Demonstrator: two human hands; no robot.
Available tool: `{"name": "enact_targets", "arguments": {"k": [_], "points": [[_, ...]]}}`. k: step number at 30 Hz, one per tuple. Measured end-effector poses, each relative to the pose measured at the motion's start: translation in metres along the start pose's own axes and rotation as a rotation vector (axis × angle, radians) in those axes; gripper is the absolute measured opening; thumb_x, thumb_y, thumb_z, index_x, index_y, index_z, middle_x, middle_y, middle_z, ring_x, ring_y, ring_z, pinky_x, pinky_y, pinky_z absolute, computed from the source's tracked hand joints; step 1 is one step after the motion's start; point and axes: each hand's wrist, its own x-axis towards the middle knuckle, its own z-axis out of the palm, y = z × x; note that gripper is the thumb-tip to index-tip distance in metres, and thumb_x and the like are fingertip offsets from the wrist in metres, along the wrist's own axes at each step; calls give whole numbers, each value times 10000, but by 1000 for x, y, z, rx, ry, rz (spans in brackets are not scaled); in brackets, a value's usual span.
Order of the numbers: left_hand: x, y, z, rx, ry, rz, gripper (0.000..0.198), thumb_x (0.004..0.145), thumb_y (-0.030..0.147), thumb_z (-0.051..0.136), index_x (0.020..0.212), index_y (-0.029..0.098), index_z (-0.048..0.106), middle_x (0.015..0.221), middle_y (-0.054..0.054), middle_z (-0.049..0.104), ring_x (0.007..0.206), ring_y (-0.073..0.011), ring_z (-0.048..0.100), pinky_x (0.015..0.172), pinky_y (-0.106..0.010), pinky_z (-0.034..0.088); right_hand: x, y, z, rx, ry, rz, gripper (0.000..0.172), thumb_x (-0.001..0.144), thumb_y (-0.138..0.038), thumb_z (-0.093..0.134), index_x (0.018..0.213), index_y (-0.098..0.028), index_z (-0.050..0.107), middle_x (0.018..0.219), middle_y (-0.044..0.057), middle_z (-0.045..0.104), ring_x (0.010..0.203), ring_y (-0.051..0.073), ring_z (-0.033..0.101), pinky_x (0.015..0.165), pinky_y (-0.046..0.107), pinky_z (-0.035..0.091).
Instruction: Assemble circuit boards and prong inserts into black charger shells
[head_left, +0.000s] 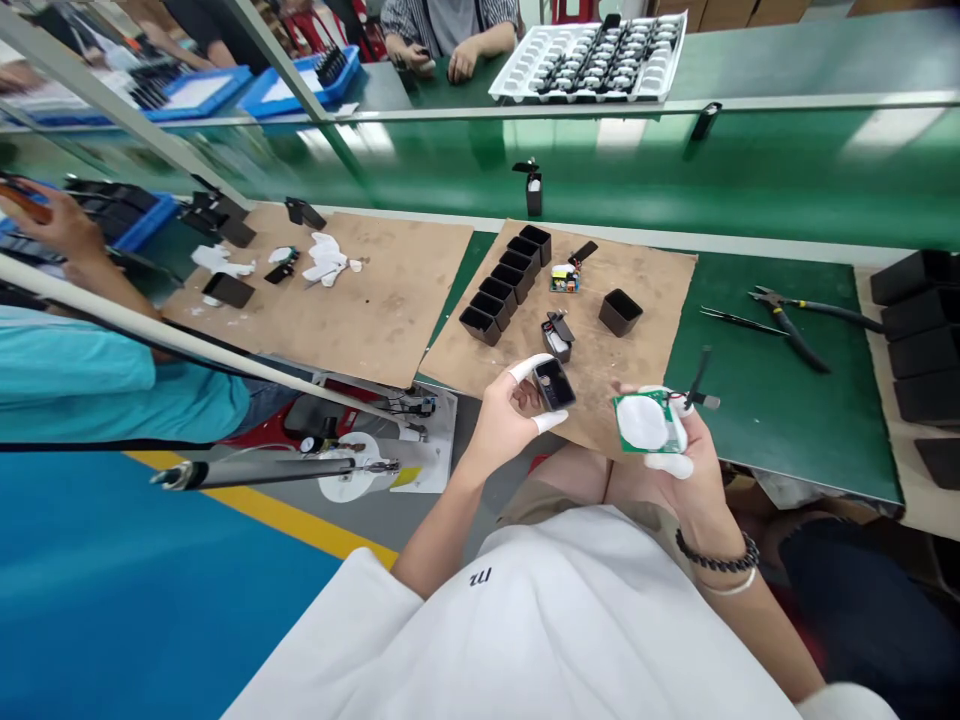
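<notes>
Workshop, long green belt (615, 190) beyond the far edge of the bench (795, 420); cardboard mat (664, 275) laid on top. Left hand (499, 420) and right hand (697, 455) apart, both at the mat's near edge, some fingertips in white covers. In the left, gripped between thumb and fingers: black box (554, 385), tilted, contents too dark to tell. In the right, held by its right side: green board (670, 436) with round white pad (642, 423), thin wires (677, 396) and a black strip (699, 376) sticking out past the fingers. Just beyond the held box: small filled box (557, 340), lid up. Row of open boxes (502, 285) along the mat's left edge; lone open box (621, 312) toward the right edge. Off the mat, on bench to the right: tweezers (742, 320), cutters (795, 325). Watch for: wires snagging on a box rim or fingers, likely straining the joints; board slipping from a one-sided hold, with lap partly beneath; small filled box tipping from a forward nudge of the left hand; pad possibly smudged by a stray thumb.
</notes>
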Motion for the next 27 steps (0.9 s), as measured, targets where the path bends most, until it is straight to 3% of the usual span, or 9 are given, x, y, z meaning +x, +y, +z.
{"name": "enact_targets", "arguments": {"k": [4,8,11,15,21,27], "points": [[-19,45,4,27,-77,237,609,693,166,826,1281,230,683,1024,-22,651,670,-83,520,633,-228,496,11,-21,31,-194,-139,-214,562,567,-398,999,1067,-280,771,1441,73,667,1431,360,550,1209,553,460],[-28,69,2,60,-81,371,608,709,121,793,1291,244,670,1102,-37,671,665,-78,525,608,-222,497,11,-25,35,-288,-225,-328,500,661,-382,953,1116,-307,758,1417,49,679,1419,351,561,1154,534,520],[-31,74,2,94,-84,436,636,716,80,769,1317,252,655,1141,-44,682,682,-83,544,612,-227,503,5,-28,31,-307,-236,-340,493,683,-393,940,1129,-297,754,1361,62,711,1330,348,635,1109,531,557],[-32,76,4,77,-104,488,643,738,71,763,1340,265,648,1198,-52,685,691,-83,547,620,-233,512,-3,-38,30,-312,-229,-340,532,675,-447,940,1149,-294,753,1342,72,711,1330,350,629,1131,530,533],[-32,78,5,42,-164,452,617,727,121,813,1311,264,672,1198,-62,695,685,-97,554,623,-255,541,-7,-49,31,-316,-215,-346,549,646,-460,954,1138,-308,763,1266,65,730,1298,338,640,1153,523,505],[-31,77,4,12,-189,445,626,704,104,822,1296,251,685,1159,-45,701,681,-83,535,632,-235,528,-8,-50,33,-332,-198,-311,506,641,-447,957,1079,-274,771,1272,79,714,1245,330,656,1083,479,555]]}}
